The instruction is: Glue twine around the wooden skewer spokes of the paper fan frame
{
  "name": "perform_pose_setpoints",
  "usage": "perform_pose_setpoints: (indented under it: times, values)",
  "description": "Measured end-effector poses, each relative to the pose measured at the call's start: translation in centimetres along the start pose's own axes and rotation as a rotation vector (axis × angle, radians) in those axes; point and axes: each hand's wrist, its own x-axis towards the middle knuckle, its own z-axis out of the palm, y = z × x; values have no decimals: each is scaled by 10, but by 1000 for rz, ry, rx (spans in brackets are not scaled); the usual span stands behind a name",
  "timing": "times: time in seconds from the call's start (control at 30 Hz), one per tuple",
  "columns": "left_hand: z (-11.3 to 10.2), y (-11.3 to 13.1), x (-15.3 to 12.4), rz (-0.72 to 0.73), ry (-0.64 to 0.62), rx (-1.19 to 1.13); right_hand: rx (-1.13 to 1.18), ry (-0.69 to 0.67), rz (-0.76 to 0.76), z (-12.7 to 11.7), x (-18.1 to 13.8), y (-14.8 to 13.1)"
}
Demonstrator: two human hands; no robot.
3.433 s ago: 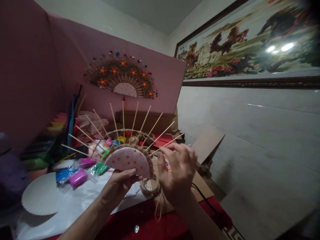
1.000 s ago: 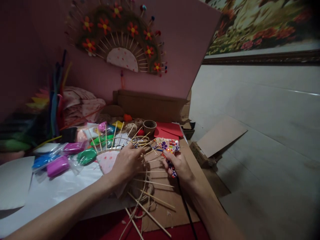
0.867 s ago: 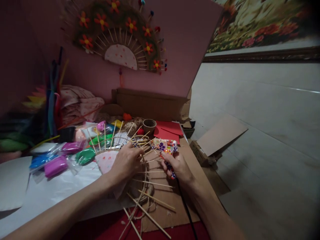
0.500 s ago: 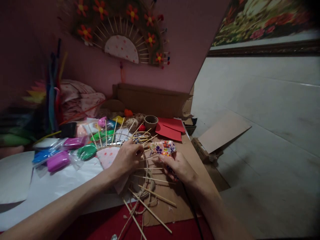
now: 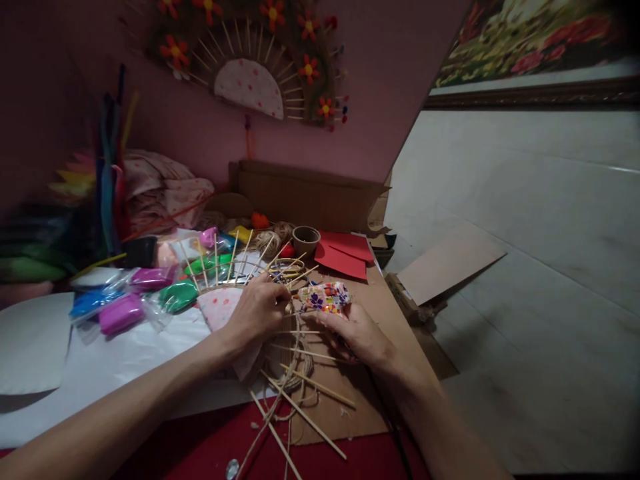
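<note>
A flower-patterned hot glue gun (image 5: 325,297) is gripped in my right hand (image 5: 357,333), its nozzle pointing left toward the fingers of my other hand. My left hand (image 5: 263,303) is closed at the edge of a half-round craft piece with wooden sticks (image 5: 313,356) fanning out from it. What its fingertips pinch is hidden; twine runs right beside them. Dotted pink-white fabric (image 5: 220,305) covers the middle of the piece, partly under my left wrist. Loops of jute twine (image 5: 295,373) hang along the sticks below my hands. A dark cord trails down from the glue gun.
Bagged coloured clay (image 5: 121,313) lies at the left on white paper. Behind the craft piece are twine balls (image 5: 267,244), a small brown cup (image 5: 306,241) and red paper sheets (image 5: 343,257). Cardboard (image 5: 325,417) lies beneath the work. A similar finished fan (image 5: 250,87) hangs on the wall.
The glue gun's nozzle has come slightly nearer my left fingers. The whole view has shifted a little; my left hand stays at the same edge of the piece.
</note>
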Motion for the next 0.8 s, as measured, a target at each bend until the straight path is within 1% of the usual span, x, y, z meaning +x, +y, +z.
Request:
perform_pose_setpoints:
  times: [0.1, 0.27, 0.4, 0.6, 0.8]
  values:
    - [1, 0, 0, 1, 10, -9, 5, -13, -6, 1, 1, 1]
    - [1, 1, 0, 13, 18, -33, -35, 17, 37, 3, 1, 1]
    - [0, 1, -1, 15, 22, -46, -25, 1, 17, 4, 1, 2]
    - [1, 0, -1, 16, 44, -51, -27, 39, 32, 5, 1, 4]
    - [3, -1, -1, 15, 53, -53, -28, 30, 19, 6, 1, 6]
